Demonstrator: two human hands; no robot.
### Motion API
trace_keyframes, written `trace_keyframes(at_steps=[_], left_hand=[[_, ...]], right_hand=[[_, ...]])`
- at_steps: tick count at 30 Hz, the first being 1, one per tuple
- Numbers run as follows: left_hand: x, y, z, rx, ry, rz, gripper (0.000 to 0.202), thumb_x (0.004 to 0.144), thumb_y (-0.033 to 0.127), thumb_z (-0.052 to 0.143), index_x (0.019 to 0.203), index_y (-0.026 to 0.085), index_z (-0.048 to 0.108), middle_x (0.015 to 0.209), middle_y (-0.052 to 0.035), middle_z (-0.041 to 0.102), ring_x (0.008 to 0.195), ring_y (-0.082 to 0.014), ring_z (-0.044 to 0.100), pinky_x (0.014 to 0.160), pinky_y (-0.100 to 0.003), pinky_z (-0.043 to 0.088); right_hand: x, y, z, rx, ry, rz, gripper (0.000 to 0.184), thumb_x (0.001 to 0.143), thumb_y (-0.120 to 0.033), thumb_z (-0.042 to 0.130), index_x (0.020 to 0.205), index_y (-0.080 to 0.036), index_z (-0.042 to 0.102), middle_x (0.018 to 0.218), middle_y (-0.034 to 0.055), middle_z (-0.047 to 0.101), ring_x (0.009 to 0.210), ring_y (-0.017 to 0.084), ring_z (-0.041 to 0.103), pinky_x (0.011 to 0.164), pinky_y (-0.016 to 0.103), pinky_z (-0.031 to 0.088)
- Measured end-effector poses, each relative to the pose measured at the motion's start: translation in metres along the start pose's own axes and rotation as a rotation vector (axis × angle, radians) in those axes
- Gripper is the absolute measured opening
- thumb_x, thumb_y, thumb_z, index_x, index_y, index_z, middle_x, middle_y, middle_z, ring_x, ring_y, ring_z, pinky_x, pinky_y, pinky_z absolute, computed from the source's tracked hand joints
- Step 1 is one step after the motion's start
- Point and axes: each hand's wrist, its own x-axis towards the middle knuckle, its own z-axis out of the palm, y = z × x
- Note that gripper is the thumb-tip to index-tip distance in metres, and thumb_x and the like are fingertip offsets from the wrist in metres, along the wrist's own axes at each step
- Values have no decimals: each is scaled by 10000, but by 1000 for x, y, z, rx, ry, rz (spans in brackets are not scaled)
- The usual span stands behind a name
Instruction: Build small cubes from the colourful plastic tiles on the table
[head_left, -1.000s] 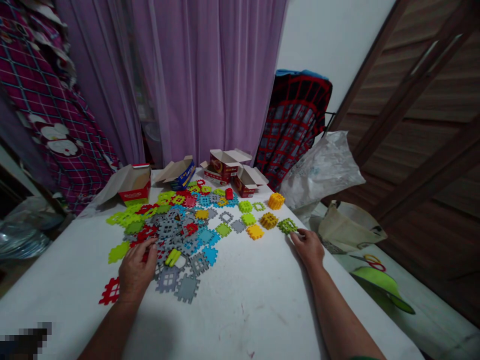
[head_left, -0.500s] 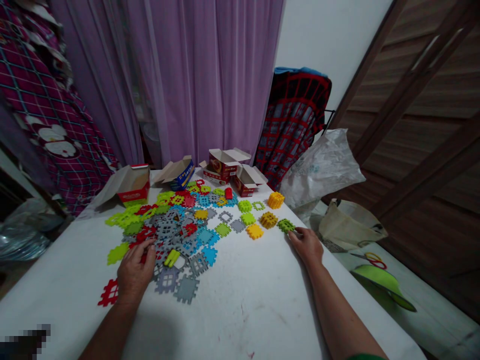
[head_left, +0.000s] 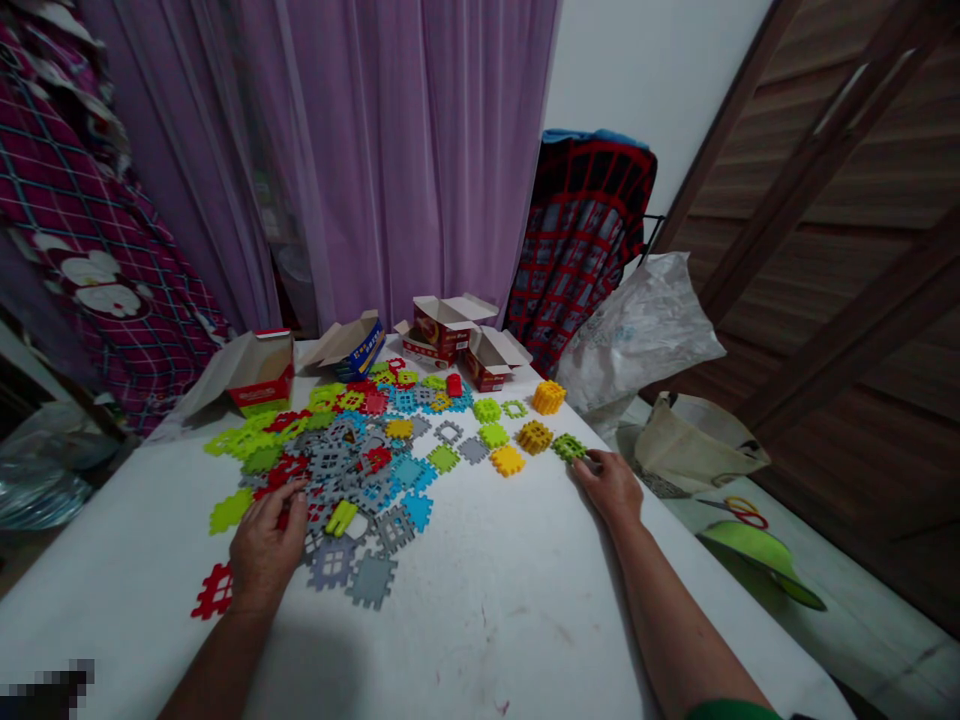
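Note:
My left hand (head_left: 266,545) rests at the near left edge of a heap of interlocking plastic tiles (head_left: 330,450), its thumb and fingers apart. Red shows in the gap between them, from a piece I cannot make out fully. Close to its wrist lies a red window tile (head_left: 214,590). On the right side of the table, my right hand (head_left: 613,488) lies with thumb and forefinger apart, the fingertips at the near edge of a green tile stack (head_left: 569,447). Yellow stacks (head_left: 535,437) and light green stacks (head_left: 494,435) stand to the left of it.
Opened cardboard boxes, one red (head_left: 262,380), one blue (head_left: 360,350) and maroon ones (head_left: 442,335), line the far edge of the white table (head_left: 420,640). Purple curtains (head_left: 405,150) hang behind. Beyond the right edge are a cloth bag (head_left: 697,440), scissors (head_left: 742,512) and a green cap (head_left: 757,560).
The view has shifted slightly, so everything sits a little further left. Both hands keep their places beside the tiles.

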Motion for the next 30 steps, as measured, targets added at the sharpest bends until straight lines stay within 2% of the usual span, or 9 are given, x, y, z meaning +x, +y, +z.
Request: trace_keyframes(at_steps=[11,17,22,26,30], left_hand=[[0,-4,1,1,-6,12,301,889,409,486,972,222,708,883,-57,741,796,-214,654,767,-325,506],[0,-3,2,-20,-1,10,292,897,391,483,980,223,707,905,-60,743,835,-216,665,797,-330,512],[-1,-4,3,-29,9,6,281,896,371,486,980,224,710,925,-65,748,857,-217,672,817,-335,516],[-2,-5,4,-43,0,-8,273,894,355,484,983,233,712,928,-60,750,870,-213,675,829,-334,519],[-3,-5,6,-81,5,-47,286,900,353,468,987,230,712,922,-59,748,862,-208,675,834,-338,528]], right_hand=[[-3,-4,-2,4,23,24,495,777,-559,572,1051,-177,726,1046,105,684,954,249,631,769,334,467],[-3,-1,-1,67,51,66,529,774,-592,489,987,-176,737,995,109,678,888,253,629,732,351,458],[-6,2,0,93,109,53,482,782,-538,442,940,-197,744,974,104,684,846,249,619,696,357,444],[-15,-7,1,148,194,-15,415,781,-478,439,892,-206,733,973,110,696,777,230,609,661,352,437],[-33,-34,10,217,251,-217,404,808,-472,441,883,-194,725,963,118,704,800,231,626,684,342,470]])
